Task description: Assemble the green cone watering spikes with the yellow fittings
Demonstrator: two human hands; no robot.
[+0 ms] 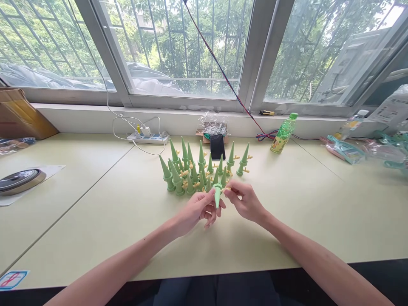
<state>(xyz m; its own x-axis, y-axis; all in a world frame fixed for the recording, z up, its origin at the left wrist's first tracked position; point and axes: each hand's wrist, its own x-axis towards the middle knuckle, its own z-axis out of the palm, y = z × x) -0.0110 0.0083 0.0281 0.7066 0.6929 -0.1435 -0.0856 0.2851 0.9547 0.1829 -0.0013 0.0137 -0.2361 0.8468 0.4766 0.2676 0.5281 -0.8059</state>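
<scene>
My left hand (198, 211) is closed round a green plastic cone (217, 195), held with its tip pointing down and toward me, just above the pale table (95, 212). My right hand (244, 200) pinches a small yellow piece (226, 189) at the cone's wide end. Right behind both hands stands a cluster of several upright green cones (194, 170), many with small yellow side pieces.
A black phone (217, 147) lies behind the cones, under a crinkled clear bag (213, 123). A green bottle (282, 134) stands at the back right, a power strip (148, 137) with white cables at the back left. A round disc (19, 180) lies far left; bagged items (347, 151) far right.
</scene>
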